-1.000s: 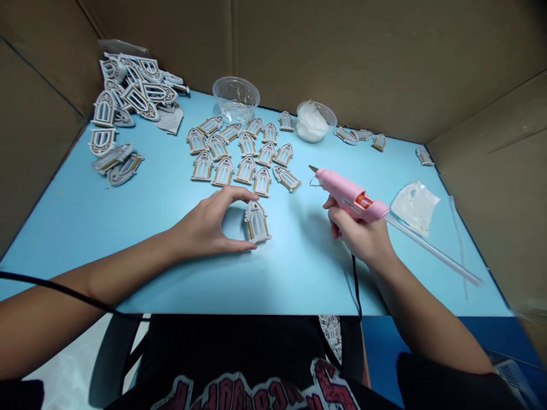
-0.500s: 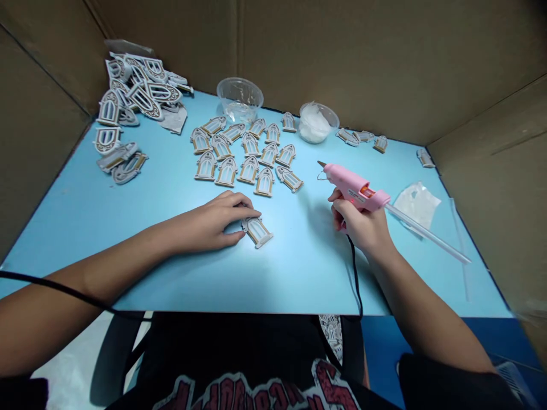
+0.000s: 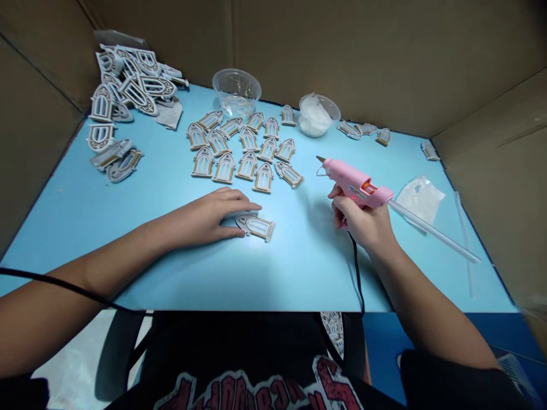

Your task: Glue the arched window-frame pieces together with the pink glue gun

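Note:
A small white arched window piece (image 3: 260, 226) with gold trim lies flat on the table, its rounded end pointing toward my left hand (image 3: 217, 217). The thumb and fingers of that hand lightly hold the piece by its edges at the arch. My right hand (image 3: 358, 217) is wrapped round the handle of a pink hot glue gun (image 3: 348, 179), raised above the table. Its nozzle points left, and a long clear glue stick (image 3: 433, 230) sticks out of the back. The black cord hangs below that hand.
Several similar window pieces (image 3: 225, 168) stand in loose rows beyond my left hand. Larger arched pieces (image 3: 139, 97) are heaped at the back left. Two clear tubs (image 3: 237, 91) stand by the cardboard wall (image 3: 342, 51). A white scrap (image 3: 421, 199) lies at right.
The window piece has turned on the table, so its flat base now faces right. My left thumb and fingers have shifted slightly with it. The glue gun stays nearly in place.

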`<act>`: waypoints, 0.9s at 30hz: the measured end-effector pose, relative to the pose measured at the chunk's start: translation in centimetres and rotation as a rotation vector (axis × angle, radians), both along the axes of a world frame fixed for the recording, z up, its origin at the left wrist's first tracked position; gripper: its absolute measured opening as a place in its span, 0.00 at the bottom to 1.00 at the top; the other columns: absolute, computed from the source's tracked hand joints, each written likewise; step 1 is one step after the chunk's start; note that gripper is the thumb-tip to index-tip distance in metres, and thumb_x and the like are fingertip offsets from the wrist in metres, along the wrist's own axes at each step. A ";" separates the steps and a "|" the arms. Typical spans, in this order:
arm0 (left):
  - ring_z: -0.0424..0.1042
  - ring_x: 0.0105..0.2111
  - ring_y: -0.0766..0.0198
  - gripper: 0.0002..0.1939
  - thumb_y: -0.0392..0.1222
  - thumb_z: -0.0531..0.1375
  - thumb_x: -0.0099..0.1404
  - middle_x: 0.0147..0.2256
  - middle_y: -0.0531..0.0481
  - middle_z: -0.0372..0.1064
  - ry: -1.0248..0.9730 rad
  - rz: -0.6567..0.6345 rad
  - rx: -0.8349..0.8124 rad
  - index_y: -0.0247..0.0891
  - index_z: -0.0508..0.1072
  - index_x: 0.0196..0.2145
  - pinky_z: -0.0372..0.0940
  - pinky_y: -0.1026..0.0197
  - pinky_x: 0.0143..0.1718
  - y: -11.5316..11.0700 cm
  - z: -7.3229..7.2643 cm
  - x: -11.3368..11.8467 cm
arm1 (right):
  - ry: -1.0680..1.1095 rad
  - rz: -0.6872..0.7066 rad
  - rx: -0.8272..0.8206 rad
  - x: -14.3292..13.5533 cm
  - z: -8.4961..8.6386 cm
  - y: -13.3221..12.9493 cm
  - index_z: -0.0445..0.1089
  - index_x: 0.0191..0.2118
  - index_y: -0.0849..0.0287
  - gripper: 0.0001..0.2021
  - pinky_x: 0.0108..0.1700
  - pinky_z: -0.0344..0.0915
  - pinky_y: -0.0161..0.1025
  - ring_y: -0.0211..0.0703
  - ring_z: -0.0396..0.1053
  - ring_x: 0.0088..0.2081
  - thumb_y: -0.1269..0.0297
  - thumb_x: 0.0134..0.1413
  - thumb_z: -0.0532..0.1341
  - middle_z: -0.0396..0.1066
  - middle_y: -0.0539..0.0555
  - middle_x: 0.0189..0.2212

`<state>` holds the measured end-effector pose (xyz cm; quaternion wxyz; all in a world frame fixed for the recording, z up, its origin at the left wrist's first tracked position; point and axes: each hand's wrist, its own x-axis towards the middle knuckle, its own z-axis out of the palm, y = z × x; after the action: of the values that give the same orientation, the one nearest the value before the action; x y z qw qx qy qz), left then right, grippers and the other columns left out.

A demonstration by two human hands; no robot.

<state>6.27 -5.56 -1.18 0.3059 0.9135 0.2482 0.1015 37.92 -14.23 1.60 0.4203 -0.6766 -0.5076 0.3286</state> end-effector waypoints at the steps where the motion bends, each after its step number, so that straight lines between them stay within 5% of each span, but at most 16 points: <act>1: 0.74 0.53 0.51 0.22 0.55 0.61 0.72 0.53 0.44 0.76 -0.003 -0.016 -0.003 0.45 0.77 0.59 0.67 0.51 0.56 0.1 -0.1 0.0 | 0.003 -0.003 -0.002 0.0 -0.1 0.0 0.69 0.33 0.53 0.05 0.19 0.60 0.37 0.37 0.63 0.17 0.64 0.46 0.62 0.65 0.44 0.19; 7: 0.80 0.43 0.54 0.21 0.62 0.61 0.72 0.44 0.46 0.82 -0.112 0.040 -0.005 0.43 0.83 0.46 0.72 0.53 0.49 0.1 -0.7 0.0 | -0.012 0.005 -0.021 0.0 -0.3 -0.1 0.69 0.34 0.54 0.05 0.19 0.61 0.37 0.37 0.62 0.17 0.65 0.47 0.61 0.63 0.44 0.18; 13: 0.73 0.29 0.60 0.22 0.64 0.68 0.64 0.30 0.52 0.74 -0.048 0.210 0.017 0.41 0.74 0.35 0.65 0.60 0.30 -0.4 -0.8 0.1 | 0.004 0.001 -0.017 -0.3 0.0 0.0 0.69 0.33 0.54 0.06 0.18 0.60 0.37 0.36 0.62 0.16 0.63 0.45 0.62 0.65 0.44 0.20; 15: 0.75 0.36 0.56 0.23 0.62 0.69 0.61 0.37 0.49 0.76 -0.027 0.206 0.034 0.42 0.73 0.41 0.68 0.58 0.35 -0.4 -0.9 0.0 | 0.002 0.006 -0.021 -0.3 -0.1 0.0 0.69 0.33 0.54 0.06 0.18 0.61 0.37 0.36 0.62 0.17 0.63 0.46 0.62 0.66 0.45 0.21; 19: 0.70 0.60 0.48 0.30 0.49 0.62 0.69 0.61 0.41 0.70 -0.028 0.009 0.052 0.42 0.64 0.66 0.65 0.50 0.60 -0.8 -0.7 0.3 | -0.014 0.024 -0.023 -0.1 -0.2 -0.2 0.69 0.34 0.54 0.05 0.18 0.61 0.36 0.36 0.63 0.17 0.64 0.48 0.62 0.65 0.44 0.20; 24: 0.72 0.53 0.49 0.32 0.50 0.64 0.70 0.53 0.42 0.75 0.029 0.027 -0.024 0.40 0.63 0.67 0.66 0.52 0.56 -1.9 -0.4 1.2 | -0.023 0.049 -0.024 -0.3 -0.2 -0.4 0.69 0.34 0.54 0.05 0.19 0.61 0.36 0.36 0.63 0.17 0.64 0.49 0.62 0.64 0.44 0.19; 27: 0.71 0.51 0.44 0.51 0.62 0.74 0.56 0.49 0.42 0.73 0.034 0.143 0.029 0.39 0.60 0.68 0.66 0.47 0.56 -2.4 -0.6 1.3 | -0.013 0.056 -0.044 -0.4 -0.1 -0.4 0.69 0.36 0.54 0.06 0.20 0.62 0.37 0.36 0.64 0.18 0.63 0.49 0.63 0.66 0.45 0.21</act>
<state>7.53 -7.93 -1.74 0.2802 0.8995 0.3163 0.1112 37.51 -14.65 1.46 0.3927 -0.6732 -0.5218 0.3469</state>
